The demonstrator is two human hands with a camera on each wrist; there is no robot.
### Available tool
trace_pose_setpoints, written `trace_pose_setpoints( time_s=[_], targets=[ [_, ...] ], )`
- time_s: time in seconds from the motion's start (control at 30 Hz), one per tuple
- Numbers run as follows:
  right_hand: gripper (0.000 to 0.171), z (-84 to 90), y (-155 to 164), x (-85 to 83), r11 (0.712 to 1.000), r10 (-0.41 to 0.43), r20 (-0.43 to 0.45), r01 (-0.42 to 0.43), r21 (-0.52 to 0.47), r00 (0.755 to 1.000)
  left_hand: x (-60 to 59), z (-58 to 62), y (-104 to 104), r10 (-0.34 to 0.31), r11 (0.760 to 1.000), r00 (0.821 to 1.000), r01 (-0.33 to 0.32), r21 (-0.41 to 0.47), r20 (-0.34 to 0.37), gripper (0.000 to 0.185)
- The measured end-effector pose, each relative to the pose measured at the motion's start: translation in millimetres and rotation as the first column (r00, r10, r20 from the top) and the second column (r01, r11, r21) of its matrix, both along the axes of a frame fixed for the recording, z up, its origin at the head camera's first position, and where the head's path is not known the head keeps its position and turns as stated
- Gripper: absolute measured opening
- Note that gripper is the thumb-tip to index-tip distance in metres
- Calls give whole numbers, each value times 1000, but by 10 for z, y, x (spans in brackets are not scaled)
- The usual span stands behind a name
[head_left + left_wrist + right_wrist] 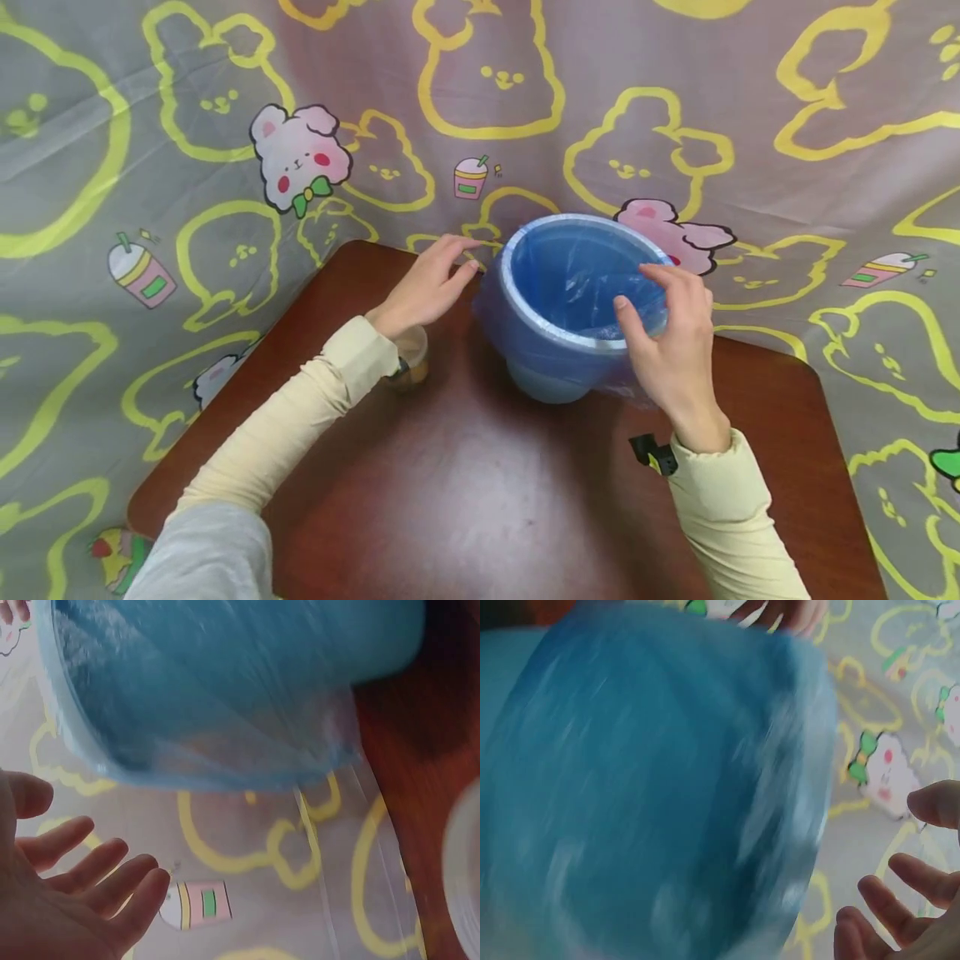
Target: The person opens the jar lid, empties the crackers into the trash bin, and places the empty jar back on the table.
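Note:
A blue trash bin [551, 379] with a pale rim ring [525, 310] stands on the brown table, lined with a thin blue plastic bag [585, 283] that folds out over the rim. My left hand [431, 287] is just left of the rim, its fingers loosely spread; the left wrist view shows a gap between that hand [90, 896] and the bin. On the other side, my right hand [678, 350] hovers by the right rim with thumb and fingers apart. In the right wrist view this hand [907, 915] also holds nothing, apart from the bag-covered bin [645, 787].
Below my left wrist, a clear round container [415, 358] with something brownish inside is partly hidden by the sleeve. The brown table [480, 500] has rounded corners. A grey curtain [517, 167] with yellow cartoon outlines hangs right behind its far edges.

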State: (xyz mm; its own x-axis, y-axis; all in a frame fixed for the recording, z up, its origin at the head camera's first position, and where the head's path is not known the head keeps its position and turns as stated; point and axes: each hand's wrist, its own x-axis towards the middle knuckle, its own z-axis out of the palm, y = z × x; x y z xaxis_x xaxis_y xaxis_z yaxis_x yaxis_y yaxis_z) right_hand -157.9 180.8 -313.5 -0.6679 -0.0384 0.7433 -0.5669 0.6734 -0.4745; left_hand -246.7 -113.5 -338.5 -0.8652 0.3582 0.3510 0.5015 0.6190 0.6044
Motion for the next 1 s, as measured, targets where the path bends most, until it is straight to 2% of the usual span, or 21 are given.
trace_pose_setpoints(
  time_s=[0.1, 0.23, 0.33, 0.43, 0.53, 0.67, 0.77, 1.0],
  targets=[
    [39, 3, -159, 32, 999, 52, -11, -53, -3, 999, 37, 3, -120, 12, 999, 1000, -12, -35, -5, 39],
    [35, -57, -417, 64, 984, 164, -13, -164, -63, 986, 86, 5, -276, 21, 998, 1000, -21, -67, -4, 40],
    [30, -128, -628, 97, 959, 265, 2, -264, -104, 964, 112, -14, -384, 34, 995, 999, -32, -98, 16, 40],
    [25, -226, -843, 128, 932, 352, 37, -347, -104, 935, 125, -51, -478, 59, 990, 997, -53, -129, 43, 40],
    [24, -361, -1041, 129, 915, 401, 91, -394, -87, 912, 121, -89, -552, 89, 988, 994, -80, -133, 63, 40],
    [26, -576, -1248, 81, 907, 421, 202, -405, -115, 885, 108, -138, -618, 115, 987, 990, -105, -124, 78, 40],
    [28, -727, -1356, 39, 904, 427, 297, -395, -163, 854, 106, -194, -661, 126, 984, 987, -111, -140, 97, 40],
    [37, -1025, -1545, -63, 913, 404, 479, -310, -266, 779, 104, -370, -781, 131, 976, 975, -95, -196, 179, 40]
  ],
)
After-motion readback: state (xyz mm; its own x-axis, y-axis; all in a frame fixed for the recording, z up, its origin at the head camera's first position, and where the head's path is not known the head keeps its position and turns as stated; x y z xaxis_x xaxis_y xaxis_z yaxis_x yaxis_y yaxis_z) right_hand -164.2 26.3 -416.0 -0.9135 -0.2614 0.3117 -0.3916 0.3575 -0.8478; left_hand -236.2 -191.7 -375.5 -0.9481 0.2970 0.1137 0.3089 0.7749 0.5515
